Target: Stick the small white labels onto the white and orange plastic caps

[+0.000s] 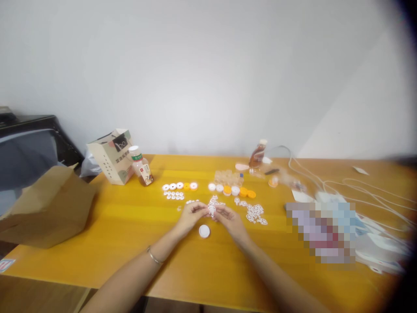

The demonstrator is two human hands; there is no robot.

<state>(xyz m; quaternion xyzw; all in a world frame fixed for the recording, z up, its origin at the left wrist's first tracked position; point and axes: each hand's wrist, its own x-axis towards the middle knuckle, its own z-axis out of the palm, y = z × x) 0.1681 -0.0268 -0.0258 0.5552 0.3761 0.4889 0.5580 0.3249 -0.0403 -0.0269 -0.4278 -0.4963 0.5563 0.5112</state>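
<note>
White openwork piece (pixel 212 211) held above table (pixel 130 221).
Pinched from either side by left hand (pixel 190 215) and right hand (pixel 230 220); round white cap (pixel 204 231) seen on near side.

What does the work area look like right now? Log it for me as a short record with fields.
left hand: fingertips on a small white openwork piece
right hand: fingertips on the same piece
between forearms: white round piece on the table
beyond hands: left row and right row of white and orange round pieces
right of right hand: loose white openwork pieces
far left: printed bag, white-capped bottle
unclear: blurred-out patch at right
</note>
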